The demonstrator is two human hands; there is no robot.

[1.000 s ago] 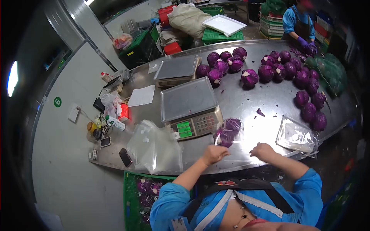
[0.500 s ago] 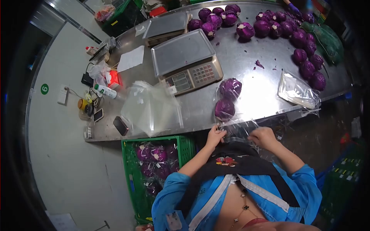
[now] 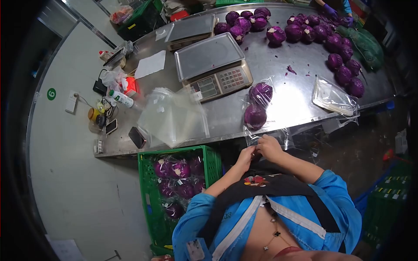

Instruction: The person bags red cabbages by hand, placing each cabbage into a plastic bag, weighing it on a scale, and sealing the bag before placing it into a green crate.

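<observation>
Two purple cabbages (image 3: 255,116) lie one behind the other inside a clear plastic bag (image 3: 278,137) at the table's front edge. The bag's loose end hangs over that edge toward me. My left hand (image 3: 245,157) pinches this end, fingers closed. Right beside it, my right hand (image 3: 269,148) is also closed on the plastic, its fingertips meeting those of the left. What exactly lies between the fingertips is partly hidden.
Behind the bag stands a weighing scale (image 3: 213,65). A stack of flat clear bags (image 3: 174,117) lies to the left. Below it, a green crate (image 3: 213,167) holds bagged cabbages. Loose cabbages (image 3: 320,32) fill the far right, where a co-worker's purple-gloved hand (image 3: 331,10) shows.
My right hand has moved left along the bag's loose end to meet my left hand. The plastic between them has been gathered together. The co-worker's hands have come further into view.
</observation>
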